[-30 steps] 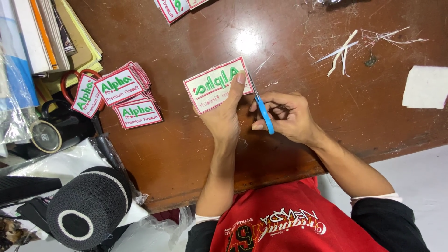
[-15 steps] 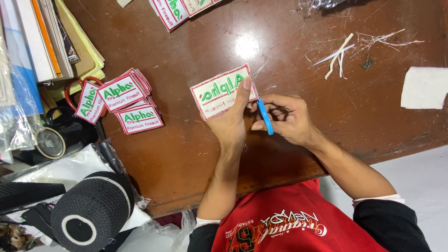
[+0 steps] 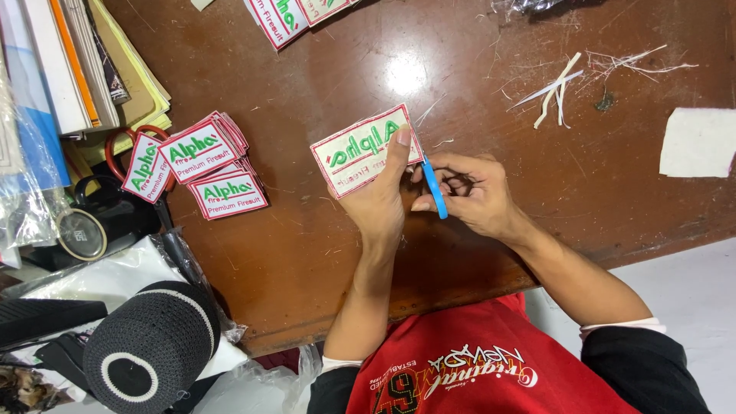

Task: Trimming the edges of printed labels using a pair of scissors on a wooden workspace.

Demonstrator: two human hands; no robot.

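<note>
A brown wooden counter [image 3: 322, 253] is shown from above, its varnish scratched and marked by one bright glare spot of lamp light. Near the centre, a rectangular embroidered patch [image 3: 356, 151], white with a red border and green lettering, is held just above the counter. It is pinched by the left hand [image 3: 381, 201], with the thumb laid across its face. Just beside the patch, at its right edge, the right hand [image 3: 468, 192] is closed around blue-handled scissors [image 3: 435, 188], whose blades meet the patch edge. To the left of the patch, a fanned pile of like patches [image 3: 203, 165] is seen lying on the counter, and more patches [image 3: 295, 14] are cut off by the far frame edge. Beyond the patch to the right, white trimmed strips [image 3: 558, 88] and loose threads are scattered, with a white cloth piece [image 3: 699, 142] farther right. Stacked books and folders [image 3: 84, 65] occupy the far left corner. Below the pile, off the counter edge, a black knitted cap [image 3: 149, 349] is seen. A pale floor [image 3: 690, 284] appears past the near edge.
</note>
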